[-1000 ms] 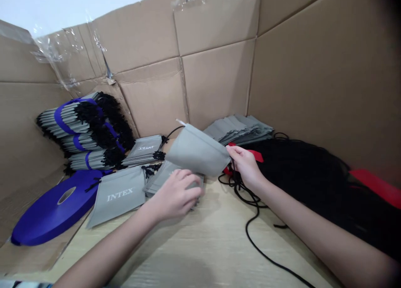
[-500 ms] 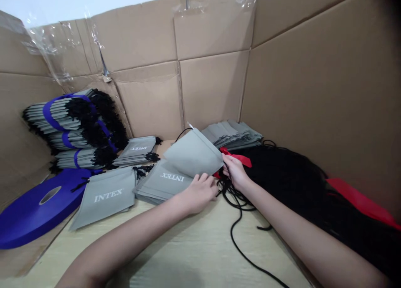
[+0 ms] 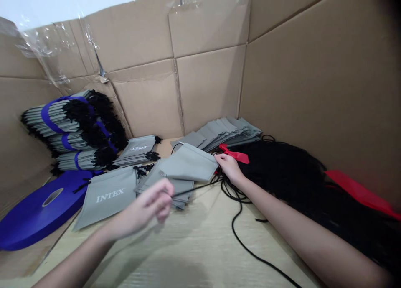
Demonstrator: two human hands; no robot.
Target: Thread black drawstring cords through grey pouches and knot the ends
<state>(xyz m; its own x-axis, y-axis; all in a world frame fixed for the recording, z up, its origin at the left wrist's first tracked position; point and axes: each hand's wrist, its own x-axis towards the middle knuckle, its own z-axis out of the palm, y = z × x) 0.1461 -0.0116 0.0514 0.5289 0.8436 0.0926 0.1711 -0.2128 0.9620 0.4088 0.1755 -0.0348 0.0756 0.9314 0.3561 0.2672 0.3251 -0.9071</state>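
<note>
My right hand (image 3: 228, 166) pinches the corner of a plain grey pouch (image 3: 189, 161), which slants over a fanned stack of grey pouches (image 3: 184, 187). A dark cord (image 3: 200, 187) stretches from beside that corner to my left hand (image 3: 153, 204), whose curled fingers are closed on it and slightly blurred. The cord's short far end shows at the pouch's upper left. Left of my left hand lies a grey pouch printed INTEX (image 3: 109, 194), with knotted black cord ends.
Banded pouch bundles (image 3: 72, 129) stand at the left behind a purple ribbon roll (image 3: 40, 212). A small INTEX pile (image 3: 138, 150) lies beside them. Plain pouches (image 3: 222, 131) lean at the back. A black cord heap (image 3: 282, 166) with red ties (image 3: 236, 154) fills the right. Cardboard walls (image 3: 206, 79) enclose the table.
My left hand has moved left and toward me, drawing the cord out straight. The pouch in my right hand has dropped lower and tilted flatter over the stack.
</note>
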